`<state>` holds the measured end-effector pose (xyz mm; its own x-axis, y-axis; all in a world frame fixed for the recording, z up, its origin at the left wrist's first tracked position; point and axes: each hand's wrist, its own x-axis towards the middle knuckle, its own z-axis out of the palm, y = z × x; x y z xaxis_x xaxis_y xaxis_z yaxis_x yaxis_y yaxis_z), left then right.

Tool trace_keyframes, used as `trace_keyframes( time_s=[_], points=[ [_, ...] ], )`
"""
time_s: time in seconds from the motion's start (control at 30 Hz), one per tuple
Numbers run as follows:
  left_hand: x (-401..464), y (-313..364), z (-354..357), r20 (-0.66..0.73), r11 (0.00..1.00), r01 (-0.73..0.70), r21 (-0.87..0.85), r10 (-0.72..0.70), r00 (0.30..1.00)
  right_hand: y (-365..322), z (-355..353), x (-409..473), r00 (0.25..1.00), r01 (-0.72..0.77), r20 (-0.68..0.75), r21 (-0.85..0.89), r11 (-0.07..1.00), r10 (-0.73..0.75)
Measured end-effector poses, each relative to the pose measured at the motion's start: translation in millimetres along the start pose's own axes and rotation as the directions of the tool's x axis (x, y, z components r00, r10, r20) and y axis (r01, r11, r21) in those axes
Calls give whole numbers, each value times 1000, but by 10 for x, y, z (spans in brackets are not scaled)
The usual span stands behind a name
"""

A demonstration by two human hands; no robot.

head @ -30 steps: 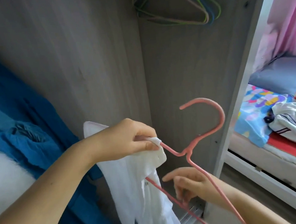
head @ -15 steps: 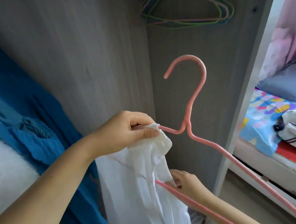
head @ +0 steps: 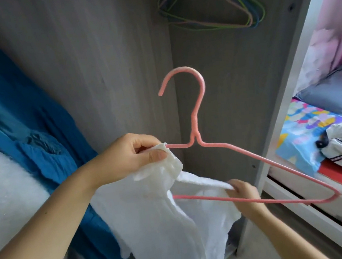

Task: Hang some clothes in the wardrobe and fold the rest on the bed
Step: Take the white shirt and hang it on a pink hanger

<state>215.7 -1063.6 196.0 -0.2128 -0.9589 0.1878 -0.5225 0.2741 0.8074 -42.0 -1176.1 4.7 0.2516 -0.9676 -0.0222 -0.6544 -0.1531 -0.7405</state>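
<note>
Left hand pinches white garment onto pink hanger; right hand now tugs fabric toward free arm. Hanger levelled; second shoulder pending.

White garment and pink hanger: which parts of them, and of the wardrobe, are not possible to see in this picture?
Head view only:
- Pink hanger: its left shoulder end is covered by the white garment and the left hand.
- White garment: its lower part is cut off by the bottom edge.
- Right hand: its fingertips are hidden in the cloth.
- Spare hangers: their hooks and the rail lie beyond the top edge.
</note>
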Motion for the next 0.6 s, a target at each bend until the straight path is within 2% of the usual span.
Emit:
trace_keyframes(
  time_s=[0.1, 0.2, 0.3, 0.4, 0.47, 0.53, 0.6],
  points=[
    [-194, -166, -104, 0, 998, 59, -15, -59, 998, 128, -365, 153, 988, -30, -150, -18, 999, 27],
    [-336, -336, -144, 17, 987, 157, 31, -157, 987, 118, -746, 272, 955, 98, -272, -78, 992, -115],
    [-380, -465, -124, -84, 968, 222, 120, -213, 973, 1, -1042, 339, 963, 174, -189, -112, 978, -193],
    [-392, -515, -106, -242, 954, 240, 180, -194, 951, -94, -1167, 375, 971, 235, -8, -184, 954, -241],
    [-388, -531, -84, -337, 932, 250, 261, -155, 929, -166, -1196, 354, 972, 236, 33, -201, 951, -234],
    [-377, -531, -49, -403, 898, 261, 355, -105, 909, -264, -1199, 295, 969, 247, 39, -150, 957, -244],
    [-366, -497, 25, -451, 874, 258, 412, -51, 891, -410, -1174, 180, 960, 276, 42, 7, 961, -276]
  ],
)
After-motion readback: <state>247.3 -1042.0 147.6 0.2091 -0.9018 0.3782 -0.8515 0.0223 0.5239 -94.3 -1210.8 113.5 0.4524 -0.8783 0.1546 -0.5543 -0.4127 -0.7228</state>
